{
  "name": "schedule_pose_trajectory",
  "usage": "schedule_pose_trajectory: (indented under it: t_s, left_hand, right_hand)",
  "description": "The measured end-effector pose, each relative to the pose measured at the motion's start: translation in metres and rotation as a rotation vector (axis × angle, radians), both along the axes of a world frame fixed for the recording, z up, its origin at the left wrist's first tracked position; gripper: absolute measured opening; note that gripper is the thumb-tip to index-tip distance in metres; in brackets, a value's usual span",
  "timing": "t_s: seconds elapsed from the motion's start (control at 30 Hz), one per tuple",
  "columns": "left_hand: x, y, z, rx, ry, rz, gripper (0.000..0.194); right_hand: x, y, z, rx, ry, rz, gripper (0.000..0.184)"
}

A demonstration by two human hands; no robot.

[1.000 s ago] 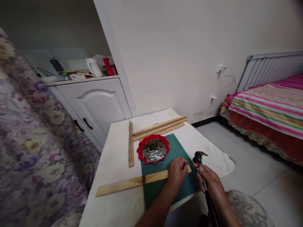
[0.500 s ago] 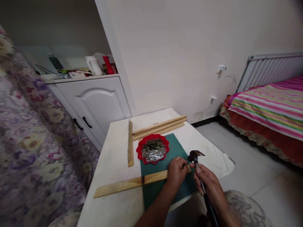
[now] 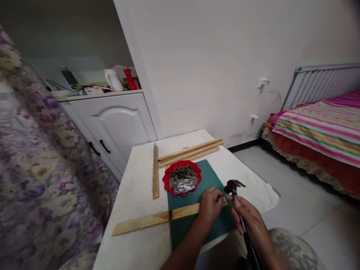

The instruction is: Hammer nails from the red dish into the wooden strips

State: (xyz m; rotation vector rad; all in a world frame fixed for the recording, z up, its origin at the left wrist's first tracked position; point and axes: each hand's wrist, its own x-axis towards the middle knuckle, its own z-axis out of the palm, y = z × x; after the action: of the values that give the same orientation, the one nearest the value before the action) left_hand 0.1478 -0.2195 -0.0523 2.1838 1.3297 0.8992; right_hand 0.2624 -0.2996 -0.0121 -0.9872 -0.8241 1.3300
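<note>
My left hand [image 3: 210, 204] rests over the right end of a wooden strip dotted with holes [image 3: 146, 222], its fingers pinched on a small nail that is mostly hidden. A claw hammer [image 3: 235, 187] is gripped in my right hand [image 3: 249, 214], its head up close beside the left fingertips. Part of the strip lies across a green mat [image 3: 185, 234]; its left part extends over the white tabletop. Behind my left hand, a red scalloped bowl [image 3: 166, 180] holds a heap of nails [image 3: 183, 179].
A wooden strip bristling with nails [image 3: 155, 176] lies left of the bowl. More wooden strips [image 3: 191, 152] lie along the back of the white table [image 3: 135, 180]. A cabinet [image 3: 115, 120] and floral curtain [image 3: 53, 161] stand left; a bed [image 3: 323, 120] is at the right.
The hammer head has shifted slightly left toward my left fingers, then a little back to the right. My left hand keeps its pinch over the strip's end.
</note>
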Motion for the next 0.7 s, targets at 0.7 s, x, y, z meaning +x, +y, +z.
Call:
schedule_pose_trajectory:
  t_s: [0.7]
  left_hand:
    - [-0.036,-0.003,0.01,-0.016,0.295,-0.008,0.019]
  right_hand:
    - [0.007,0.0,-0.006,-0.044,0.018,-0.007,0.04]
